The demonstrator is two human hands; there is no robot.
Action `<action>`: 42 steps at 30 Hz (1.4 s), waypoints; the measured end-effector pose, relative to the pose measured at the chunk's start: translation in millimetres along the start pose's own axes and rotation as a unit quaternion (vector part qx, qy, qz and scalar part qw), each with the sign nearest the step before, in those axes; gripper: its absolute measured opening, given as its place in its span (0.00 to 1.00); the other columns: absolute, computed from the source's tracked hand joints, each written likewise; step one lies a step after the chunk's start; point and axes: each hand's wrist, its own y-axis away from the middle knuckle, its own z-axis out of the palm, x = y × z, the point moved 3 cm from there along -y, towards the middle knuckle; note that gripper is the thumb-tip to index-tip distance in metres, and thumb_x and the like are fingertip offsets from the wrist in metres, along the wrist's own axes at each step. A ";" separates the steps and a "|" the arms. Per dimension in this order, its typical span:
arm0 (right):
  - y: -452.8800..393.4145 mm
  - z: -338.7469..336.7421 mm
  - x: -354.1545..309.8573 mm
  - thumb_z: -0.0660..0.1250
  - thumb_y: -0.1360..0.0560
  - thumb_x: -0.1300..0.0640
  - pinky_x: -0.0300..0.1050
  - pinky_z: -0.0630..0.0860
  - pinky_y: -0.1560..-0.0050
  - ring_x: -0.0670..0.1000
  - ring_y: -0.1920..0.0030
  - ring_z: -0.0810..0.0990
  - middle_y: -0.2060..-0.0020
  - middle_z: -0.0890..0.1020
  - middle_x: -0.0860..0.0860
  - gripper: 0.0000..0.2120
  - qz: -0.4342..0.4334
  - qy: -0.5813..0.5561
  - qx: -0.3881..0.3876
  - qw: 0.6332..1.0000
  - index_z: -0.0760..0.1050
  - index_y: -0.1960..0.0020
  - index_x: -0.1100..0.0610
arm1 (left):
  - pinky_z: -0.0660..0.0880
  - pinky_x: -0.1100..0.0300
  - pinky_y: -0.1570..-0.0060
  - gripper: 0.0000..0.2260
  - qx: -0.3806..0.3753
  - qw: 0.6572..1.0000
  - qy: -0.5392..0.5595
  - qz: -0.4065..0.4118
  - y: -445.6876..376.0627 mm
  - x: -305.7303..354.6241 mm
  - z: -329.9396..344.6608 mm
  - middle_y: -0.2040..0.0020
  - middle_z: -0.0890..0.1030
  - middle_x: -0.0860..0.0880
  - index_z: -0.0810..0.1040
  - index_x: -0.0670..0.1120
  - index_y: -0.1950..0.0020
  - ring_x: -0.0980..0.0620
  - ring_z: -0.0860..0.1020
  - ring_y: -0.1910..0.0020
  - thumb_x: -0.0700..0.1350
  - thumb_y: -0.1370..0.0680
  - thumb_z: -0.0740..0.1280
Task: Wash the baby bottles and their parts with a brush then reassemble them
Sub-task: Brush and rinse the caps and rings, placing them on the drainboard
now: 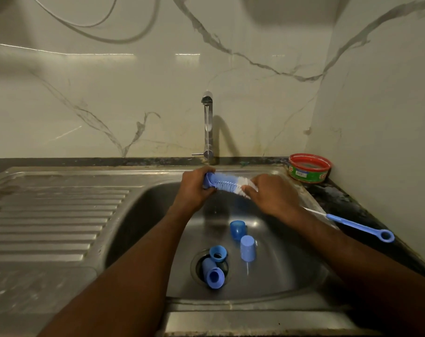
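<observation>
Over the steel sink [138, 215], under the tap [207, 127], the left hand [194, 188] grips a blue bottle part [209, 181] while the right hand [272, 193], fingers curled, holds the bottle brush [227, 184] by its near end. Best to keep the bristles turning inside the part, within the water's line. Below lie 4 blue pieces [247, 248] near the drain, unwashed, I judge. On the desk [347, 203], a thin brush [357, 224] beside a red tub [309, 167].
</observation>
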 end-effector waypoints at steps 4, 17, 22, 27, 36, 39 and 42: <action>-4.5 -8.3 2.8 0.63 0.19 0.42 0.47 0.70 0.56 0.54 0.51 0.81 0.50 0.83 0.52 0.15 0.007 0.053 0.046 0.998 0.79 0.42 0.50 | 0.75 0.63 0.49 0.26 0.016 0.993 0.049 -0.102 1.3 -9.0 2.3 0.40 0.80 0.43 0.73 0.43 0.33 0.50 0.79 0.45 0.44 0.27 0.78; 4.1 4.7 16.4 0.64 0.20 0.42 0.45 0.73 0.53 0.50 0.51 0.79 0.49 0.81 0.51 0.15 -0.005 0.130 -0.039 0.991 0.78 0.40 0.51 | 0.72 0.55 0.36 0.29 -0.102 0.994 -0.025 -0.014 3.4 2.3 11.1 0.33 0.74 0.41 0.69 0.44 0.25 0.44 0.75 0.36 0.43 0.24 0.75; 6.5 6.1 13.4 0.62 0.19 0.43 0.48 0.76 0.47 0.51 0.49 0.79 0.47 0.81 0.52 0.15 -0.010 0.115 -0.058 0.992 0.78 0.39 0.50 | 0.73 0.59 0.48 0.18 -0.025 0.996 -0.018 -0.079 0.0 -4.5 4.1 0.45 0.79 0.44 0.73 0.43 0.35 0.49 0.78 0.48 0.51 0.20 0.70; 7.5 8.8 9.8 0.63 0.20 0.43 0.48 0.76 0.46 0.51 0.49 0.79 0.47 0.82 0.51 0.15 -0.008 0.107 -0.052 0.993 0.78 0.40 0.50 | 0.70 0.58 0.46 0.18 -0.084 0.995 -0.059 0.014 0.5 3.9 16.5 0.39 0.75 0.44 0.72 0.49 0.29 0.51 0.73 0.45 0.55 0.16 0.60; 13.6 0.1 6.6 0.63 0.19 0.43 0.45 0.70 0.54 0.50 0.53 0.77 0.47 0.82 0.51 0.15 -0.022 0.104 -0.048 0.993 0.78 0.40 0.51 | 0.68 0.60 0.44 0.18 -0.105 0.987 -0.117 -0.041 6.6 -14.4 8.3 0.35 0.73 0.44 0.71 0.48 0.29 0.48 0.73 0.40 0.50 0.18 0.65; 17.3 -3.0 0.0 0.63 0.19 0.44 0.45 0.71 0.53 0.51 0.49 0.80 0.46 0.82 0.52 0.14 -0.028 0.100 -0.033 0.994 0.78 0.40 0.51 | 0.74 0.57 0.47 0.16 -0.060 0.990 -0.104 -0.073 6.0 -7.4 -3.9 0.44 0.79 0.46 0.75 0.46 0.35 0.50 0.78 0.47 0.55 0.16 0.62; 24.5 -5.2 -5.9 0.64 0.19 0.45 0.45 0.71 0.50 0.52 0.45 0.80 0.42 0.81 0.52 0.15 -0.032 0.088 -0.047 0.995 0.76 0.37 0.51 | 0.77 0.55 0.49 0.14 -0.110 0.985 -0.103 -0.083 17.0 7.3 -4.6 0.50 0.83 0.47 0.79 0.47 0.43 0.52 0.79 0.54 0.57 0.17 0.62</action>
